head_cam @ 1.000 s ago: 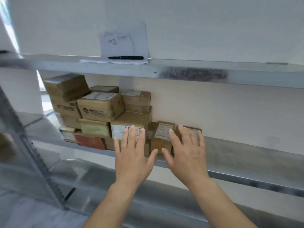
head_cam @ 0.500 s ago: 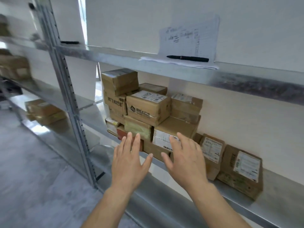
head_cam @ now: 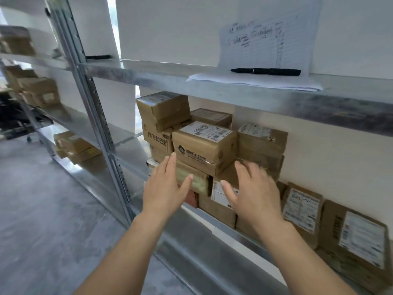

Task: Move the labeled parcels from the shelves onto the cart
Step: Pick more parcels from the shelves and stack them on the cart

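Observation:
A stack of brown cardboard parcels with white labels fills the middle metal shelf (head_cam: 223, 227). A parcel with a white label on top and a dark logo on its front (head_cam: 203, 144) sits in the stack's middle. My left hand (head_cam: 164, 188) is open, fingers straight, just left of and below that parcel. My right hand (head_cam: 254, 189) is open, fingers spread, in front of the parcels to its lower right; whether it touches them is unclear. Two labelled parcels (head_cam: 301, 207) (head_cam: 359, 237) lean against the wall further right. No cart is in view.
A sheet of lined paper (head_cam: 265, 47) and a black pen (head_cam: 265, 71) lie on the upper shelf. A steel upright (head_cam: 91, 101) splits the racking. More parcels (head_cam: 39, 91) sit on the shelves to the left. Grey floor (head_cam: 42, 209) lies at lower left.
The view has swung left and closer to the stack. Both hands have risen and moved up to the parcel stack, staying open and holding nothing.

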A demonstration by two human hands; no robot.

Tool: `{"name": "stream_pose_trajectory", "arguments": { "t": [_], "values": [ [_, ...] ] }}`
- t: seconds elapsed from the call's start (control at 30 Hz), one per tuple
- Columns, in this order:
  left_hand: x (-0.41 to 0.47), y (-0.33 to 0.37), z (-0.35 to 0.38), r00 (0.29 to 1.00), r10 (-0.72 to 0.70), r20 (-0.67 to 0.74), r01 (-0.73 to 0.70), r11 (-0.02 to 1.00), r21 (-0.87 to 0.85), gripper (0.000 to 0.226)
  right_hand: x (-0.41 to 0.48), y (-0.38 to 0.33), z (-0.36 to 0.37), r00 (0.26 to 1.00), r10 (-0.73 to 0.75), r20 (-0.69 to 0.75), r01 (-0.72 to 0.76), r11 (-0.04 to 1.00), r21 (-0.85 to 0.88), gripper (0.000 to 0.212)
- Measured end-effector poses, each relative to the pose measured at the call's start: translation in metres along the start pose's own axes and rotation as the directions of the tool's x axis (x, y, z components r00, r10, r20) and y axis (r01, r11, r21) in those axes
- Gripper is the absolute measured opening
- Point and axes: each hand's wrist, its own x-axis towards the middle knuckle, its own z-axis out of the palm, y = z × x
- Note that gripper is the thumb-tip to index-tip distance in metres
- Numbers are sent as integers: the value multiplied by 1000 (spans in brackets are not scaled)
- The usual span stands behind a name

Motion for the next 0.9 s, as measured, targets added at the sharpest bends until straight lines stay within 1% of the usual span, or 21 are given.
{"name": "stream_pose_trajectory", "arguments": {
  "t": [0.07,0.13,0.2,0.23,0.3,0.4,0.53,0.63,0.67,0.73,0.77,0.83,0.9],
  "values": [
    [17,-3,-6,1000,13,-14,-14,997,-75,71,7,-8,-4,998,61,19,-62,997,52,65],
    [36,-6,-11,999,31,-28,-36,982,-187,65,14,-17,-8,988,144,46,-149,982,114,66],
    [57,-12,-13,999,24,-21,-29,954,-299,58,23,-27,-12,967,242,78,-253,947,199,66],
    [66,-14,-14,1000,16,-3,-16,943,-331,58,28,-31,-12,952,293,88,-306,920,245,65],
    [84,-19,-15,999,1,43,15,928,-372,60,39,-38,-13,923,369,108,-385,877,287,65],
    [99,-20,-20,994,-1,113,47,915,-401,56,53,-50,-13,894,427,138,-448,838,312,66],
    [109,-21,-24,986,35,162,36,909,-415,54,60,-64,-10,846,500,187,-532,762,368,61],
    [111,-23,-25,982,44,182,52,871,-489,45,58,-69,0,818,534,213,-565,679,469,51],
    [110,-25,-26,981,46,186,58,853,-518,41,55,-69,3,815,538,215,-564,651,508,52],
    [106,-30,-25,974,45,221,86,833,-547,36,50,-73,7,805,554,214,-559,586,586,60],
    [105,-33,-23,967,43,250,107,824,-557,37,48,-75,8,795,569,211,-560,555,615,65],
    [101,-38,-20,954,34,298,167,766,-621,40,46,-79,10,789,586,182,-550,543,635,67],
    [94,-41,-22,944,37,327,222,664,-714,37,40,-84,10,804,583,114,-504,568,651,58]
  ]
}}
